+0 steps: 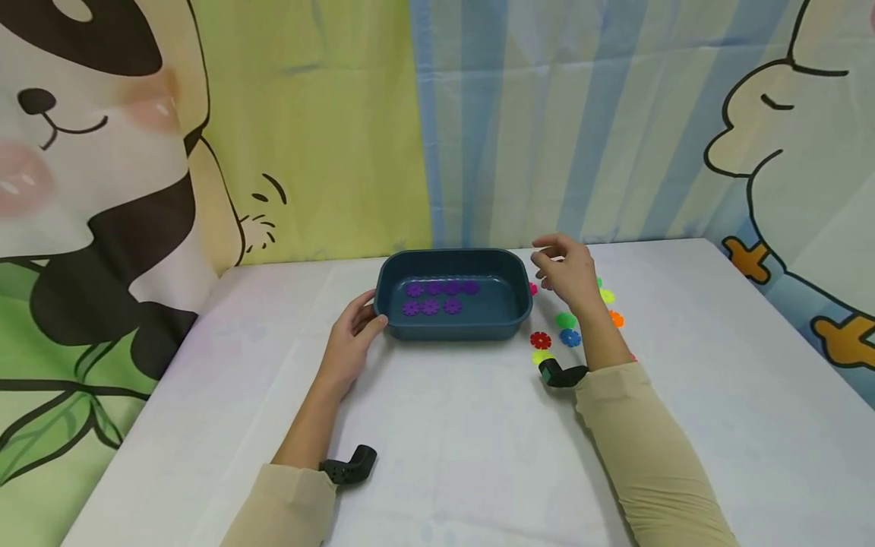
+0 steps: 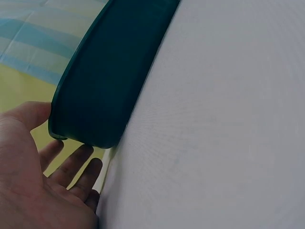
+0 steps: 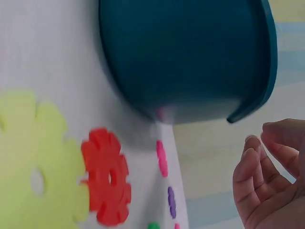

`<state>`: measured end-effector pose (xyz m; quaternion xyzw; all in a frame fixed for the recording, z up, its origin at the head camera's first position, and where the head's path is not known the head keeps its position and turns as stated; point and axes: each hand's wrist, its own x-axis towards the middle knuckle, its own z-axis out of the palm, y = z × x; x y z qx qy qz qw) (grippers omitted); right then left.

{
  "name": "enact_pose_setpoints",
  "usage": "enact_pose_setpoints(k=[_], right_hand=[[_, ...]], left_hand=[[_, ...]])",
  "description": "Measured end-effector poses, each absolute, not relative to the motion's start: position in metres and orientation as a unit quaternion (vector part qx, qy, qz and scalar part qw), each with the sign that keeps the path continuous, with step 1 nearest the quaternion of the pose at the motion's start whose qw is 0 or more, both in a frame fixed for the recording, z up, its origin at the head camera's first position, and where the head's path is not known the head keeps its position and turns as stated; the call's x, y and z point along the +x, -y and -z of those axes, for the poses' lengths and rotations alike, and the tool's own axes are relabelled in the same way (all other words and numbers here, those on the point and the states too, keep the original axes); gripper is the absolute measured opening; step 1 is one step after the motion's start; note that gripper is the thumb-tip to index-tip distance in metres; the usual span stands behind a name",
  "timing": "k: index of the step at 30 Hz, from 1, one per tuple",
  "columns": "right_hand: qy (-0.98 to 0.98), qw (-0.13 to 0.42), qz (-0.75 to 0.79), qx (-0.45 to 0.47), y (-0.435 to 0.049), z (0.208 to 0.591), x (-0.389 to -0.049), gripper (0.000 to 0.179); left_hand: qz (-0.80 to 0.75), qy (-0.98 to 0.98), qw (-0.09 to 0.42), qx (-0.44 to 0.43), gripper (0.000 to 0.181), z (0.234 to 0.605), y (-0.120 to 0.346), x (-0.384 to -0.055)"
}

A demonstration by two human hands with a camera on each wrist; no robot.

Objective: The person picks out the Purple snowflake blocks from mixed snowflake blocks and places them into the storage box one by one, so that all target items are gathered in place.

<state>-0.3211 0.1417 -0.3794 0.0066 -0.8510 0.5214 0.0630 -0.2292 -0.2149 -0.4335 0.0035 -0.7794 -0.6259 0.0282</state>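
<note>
A dark teal plastic basin (image 1: pixel 451 332) stands on the table, with several purple notched, flower-shaped discs (image 1: pixel 430 307) lying in two rows inside. My left hand (image 1: pixel 347 342) holds the basin's left end, thumb at the rim and fingers against the outer wall. Past the basin's right end hovers my right hand (image 1: pixel 569 272), its fingers loosely bent; in the right wrist view nothing shows between thumb and fingertips. Below and around that hand lie more discs: red (image 1: pixel 540 339), blue (image 1: pixel 570 337), green (image 1: pixel 566 320), orange (image 1: pixel 617 318) and yellow-green (image 3: pixel 33 162). A purple disc (image 3: pixel 172 202) lies near a pink one (image 3: pixel 162 158).
White cloth covers the table (image 1: pixel 451 433). Behind its back edge hangs a printed curtain (image 1: pixel 328 137) with cartoon animals. Each wrist wears a black camera mount, such as the left one (image 1: pixel 350 465). My right forearm covers part of the disc group.
</note>
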Motion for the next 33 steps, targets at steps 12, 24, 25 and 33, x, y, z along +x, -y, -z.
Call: enact_pose_setpoints(k=[12,24,25,33], right_hand=[[0.868,0.018,-0.493,-0.055,-0.156,0.389,-0.321,0.040],[0.901,0.004,-0.425,-0.089,-0.162,0.402,-0.323,0.038],[0.903,0.005,-0.420,-0.090,-0.162,0.404,-0.323,0.038],[0.920,-0.003,-0.381,-0.096,-0.163,0.412,-0.326,0.044]], left_hand=[[0.621,0.784,0.031,0.002,0.057,0.436,0.215,-0.230],[0.623,0.781,0.030,0.005,0.057,0.434,0.215,-0.229],[0.624,0.781,0.030,0.005,0.056,0.435,0.215,-0.229],[0.626,0.779,0.028,0.004,0.056,0.435,0.215,-0.230]])
